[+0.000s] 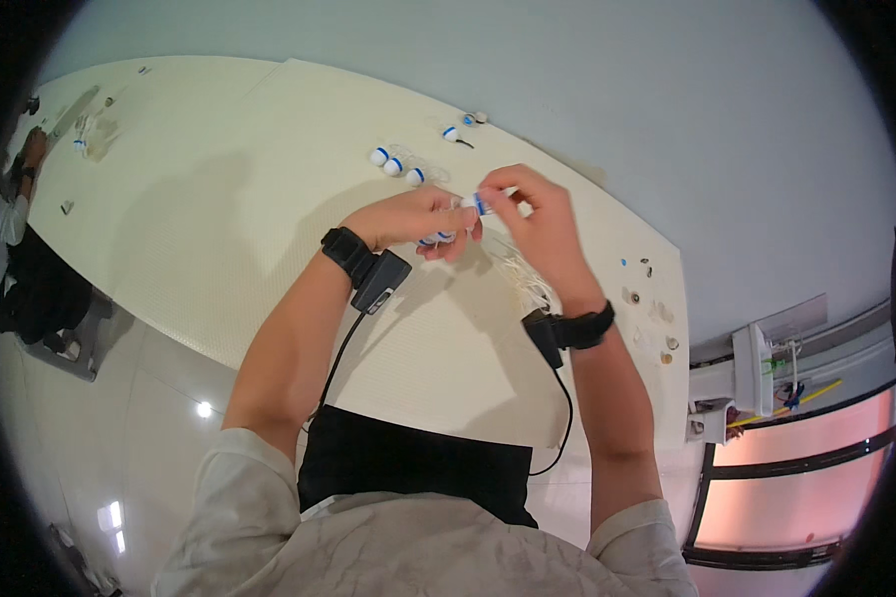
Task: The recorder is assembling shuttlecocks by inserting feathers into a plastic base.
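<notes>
A pale grey wall rises behind a long cream bench (pixel 219 199) that runs from the far left, where another person's arm (pixel 20 164) works over small parts, across to the right end beside a window frame and a rack with coloured cables (pixel 791 383). The person's forearms come up from the lower edge, each with a black wrist strap carrying a small black box and cord (the cords trail down toward the lap). Both hands are raised together over the bench, likely so the fine work sits close to the eyes. The left hand (pixel 413 219) is curled around a few small white pieces with blue bands, keeping them ready. The right hand (pixel 538 224) pinches a small white-and-blue piece (pixel 480 204) at its fingertips, touching the left hand's fingers. Under the hands lies a bundle of thin white strands (pixel 528 279). Farther off, more white-and-blue beads (pixel 393 164) sit in a loose row, and tiny odd bits (pixel 647 298) are scattered near the right end
</notes>
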Tool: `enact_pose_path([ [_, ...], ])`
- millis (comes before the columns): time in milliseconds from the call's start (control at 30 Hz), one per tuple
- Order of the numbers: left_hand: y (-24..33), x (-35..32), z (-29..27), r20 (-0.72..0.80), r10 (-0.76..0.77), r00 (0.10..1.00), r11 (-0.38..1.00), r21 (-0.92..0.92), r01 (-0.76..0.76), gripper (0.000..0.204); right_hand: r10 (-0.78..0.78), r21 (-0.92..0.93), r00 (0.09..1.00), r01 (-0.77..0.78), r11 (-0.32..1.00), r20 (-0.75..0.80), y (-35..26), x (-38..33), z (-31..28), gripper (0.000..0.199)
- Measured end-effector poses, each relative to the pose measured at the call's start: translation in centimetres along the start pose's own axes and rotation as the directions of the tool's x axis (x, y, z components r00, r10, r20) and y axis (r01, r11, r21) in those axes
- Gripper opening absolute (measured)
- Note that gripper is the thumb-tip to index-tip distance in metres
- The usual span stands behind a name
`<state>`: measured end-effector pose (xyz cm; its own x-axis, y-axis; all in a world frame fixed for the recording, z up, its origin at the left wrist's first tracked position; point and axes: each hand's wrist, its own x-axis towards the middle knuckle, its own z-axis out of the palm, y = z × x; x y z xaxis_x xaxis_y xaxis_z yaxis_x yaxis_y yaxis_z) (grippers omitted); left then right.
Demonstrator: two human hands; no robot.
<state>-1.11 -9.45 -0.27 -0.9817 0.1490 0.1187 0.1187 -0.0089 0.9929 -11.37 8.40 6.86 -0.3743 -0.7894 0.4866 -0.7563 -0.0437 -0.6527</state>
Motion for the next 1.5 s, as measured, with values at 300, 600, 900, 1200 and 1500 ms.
enact_pose_path([
  [300,0.0,0.4,1.3,-0.04,-0.028,0.999,0.983,-0.185,0.02,0.051,0.148,0.227,0.988,-0.156,0.961,0.05,-0.6,-1.2,2.7,0.04],
  [600,-0.6,0.3,-2.4,-0.376,0.054,0.925,0.867,-0.442,-0.23,0.049,0.233,-0.394,0.966,-0.258,0.882,-0.111,11.2,3.7,8.5,0.042],
  [900,-0.8,0.3,-1.6,-0.415,-0.026,0.909,0.947,-0.301,-0.11,0.051,0.136,0.03,0.922,-0.135,0.99,-0.363,6.1,5.2,3.8,0.013],
  [1200,-0.6,0.2,-0.8,-0.336,-0.051,0.941,0.951,-0.303,-0.057,0.05,-0.088,-0.243,0.996,0.084,0.966,-0.007,2.5,4.5,2.9,0.015],
  [1500,-0.6,0.4,-0.7,0.05,-0.045,0.998,0.934,-0.353,0.06,0.044,0.467,0.243,0.884,-0.458,0.855,0.023,9.7,6.1,3.4,0.024],
])
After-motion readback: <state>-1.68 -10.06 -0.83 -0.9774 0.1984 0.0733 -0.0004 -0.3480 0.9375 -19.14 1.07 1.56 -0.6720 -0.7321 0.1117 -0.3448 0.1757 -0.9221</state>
